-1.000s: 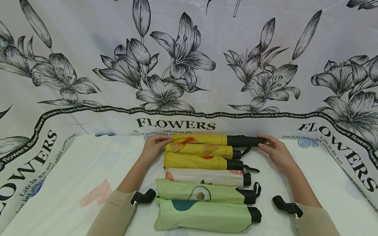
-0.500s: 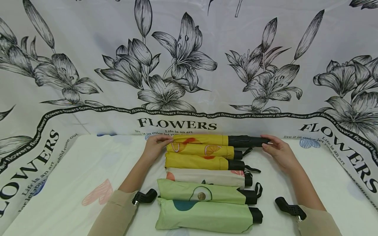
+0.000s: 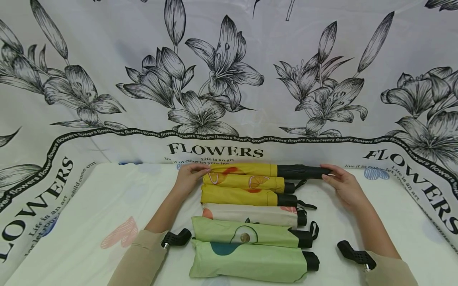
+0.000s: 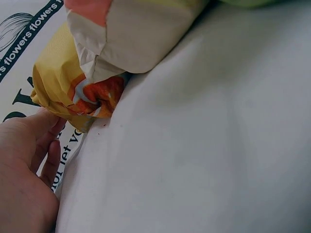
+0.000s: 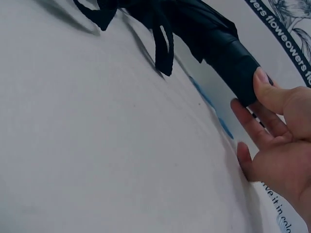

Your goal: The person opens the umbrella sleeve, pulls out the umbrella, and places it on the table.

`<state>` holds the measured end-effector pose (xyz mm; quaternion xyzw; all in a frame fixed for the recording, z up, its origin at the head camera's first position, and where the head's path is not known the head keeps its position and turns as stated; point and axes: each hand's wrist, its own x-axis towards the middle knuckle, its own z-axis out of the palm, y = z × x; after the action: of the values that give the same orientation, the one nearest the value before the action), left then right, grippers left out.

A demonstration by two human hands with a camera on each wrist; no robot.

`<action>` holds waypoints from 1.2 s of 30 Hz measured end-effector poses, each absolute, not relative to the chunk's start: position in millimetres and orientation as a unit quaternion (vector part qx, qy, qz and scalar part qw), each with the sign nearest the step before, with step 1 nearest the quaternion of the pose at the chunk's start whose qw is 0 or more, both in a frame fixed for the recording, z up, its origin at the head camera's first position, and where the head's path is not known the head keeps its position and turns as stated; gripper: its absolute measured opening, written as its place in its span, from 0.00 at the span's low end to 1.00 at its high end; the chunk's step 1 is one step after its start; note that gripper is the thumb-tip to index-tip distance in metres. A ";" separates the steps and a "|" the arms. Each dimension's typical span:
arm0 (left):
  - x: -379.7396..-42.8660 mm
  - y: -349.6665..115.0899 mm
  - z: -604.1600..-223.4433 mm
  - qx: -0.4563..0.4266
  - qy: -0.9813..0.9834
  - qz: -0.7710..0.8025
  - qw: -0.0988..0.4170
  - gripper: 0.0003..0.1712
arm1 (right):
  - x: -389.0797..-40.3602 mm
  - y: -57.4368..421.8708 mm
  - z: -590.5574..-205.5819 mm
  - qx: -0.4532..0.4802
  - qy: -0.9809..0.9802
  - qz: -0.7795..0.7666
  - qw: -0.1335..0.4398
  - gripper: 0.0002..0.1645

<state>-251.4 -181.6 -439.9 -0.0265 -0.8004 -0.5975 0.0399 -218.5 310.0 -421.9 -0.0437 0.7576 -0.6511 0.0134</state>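
Six folded umbrellas lie side by side in the head view. The farthest one is a black umbrella [image 3: 304, 171] sticking partly out of a yellow sleeve [image 3: 250, 169]. My left hand [image 3: 187, 178] pinches the left end of that sleeve, whose gathered yellow fabric [image 4: 56, 73] shows in the left wrist view. With thumb and fingers, my right hand [image 3: 345, 186] grips the black umbrella's right end, also seen as a dark handle end [image 5: 238, 77] in the right wrist view. The umbrella's other end is hidden inside the sleeve.
Toward me lie two yellow-sleeved umbrellas [image 3: 247, 183] [image 3: 239, 196], a cream one [image 3: 250, 214], a light green avocado one [image 3: 214, 230] and a larger green one [image 3: 250, 264]. A flower-printed cloth [image 3: 272, 99] rises behind the white tabletop [image 3: 82, 222].
My right hand has moved slightly to the right with the black umbrella's end, so more black shows outside the yellow sleeve. My left hand keeps its hold at the sleeve's left end.
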 end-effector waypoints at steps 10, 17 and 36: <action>-252.8 -179.7 -441.1 -0.036 -0.800 -0.598 0.039 0.10 | -211.5 334.2 -430.4 -0.052 0.680 -0.730 0.037 0.22; -252.3 -179.0 -439.4 -0.024 -0.799 -0.600 0.033 0.11 | -211.5 339.8 -430.9 -0.056 0.667 -0.742 0.028 0.22; -251.6 -181.8 -439.3 -0.049 -0.803 -0.593 0.039 0.09 | -211.1 364.4 -431.4 -0.041 0.626 -0.778 0.033 0.23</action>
<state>-251.6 -181.8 -439.3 -0.0491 -0.8028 -0.5930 0.0392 -211.1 364.4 -431.4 -0.0413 0.6256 -0.7784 0.0331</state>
